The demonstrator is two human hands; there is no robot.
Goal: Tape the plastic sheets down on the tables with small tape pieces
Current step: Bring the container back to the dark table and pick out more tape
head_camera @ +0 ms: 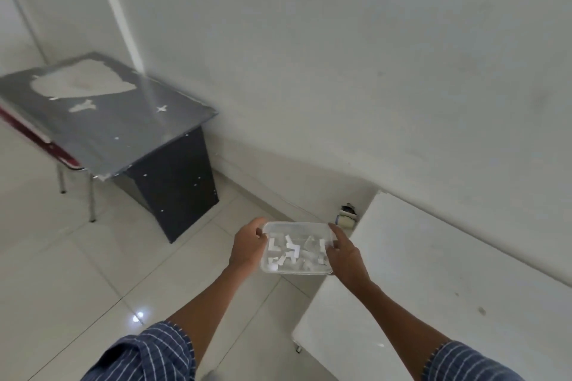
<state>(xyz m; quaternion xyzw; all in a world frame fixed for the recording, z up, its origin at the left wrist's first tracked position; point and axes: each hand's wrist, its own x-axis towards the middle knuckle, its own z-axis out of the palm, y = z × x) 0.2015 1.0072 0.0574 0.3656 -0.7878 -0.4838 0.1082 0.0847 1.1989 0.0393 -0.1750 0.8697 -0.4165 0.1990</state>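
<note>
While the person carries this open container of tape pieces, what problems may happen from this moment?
1. The clear container has no lid and is held only by its short ends, left hand and right hand. A tilt may spill the tape pieces onto the floor.
2. The pieces lie in a loose heap, so they may stick together.
3. It hangs over the floor beside the white table, and may bump that table's edge.
</note>
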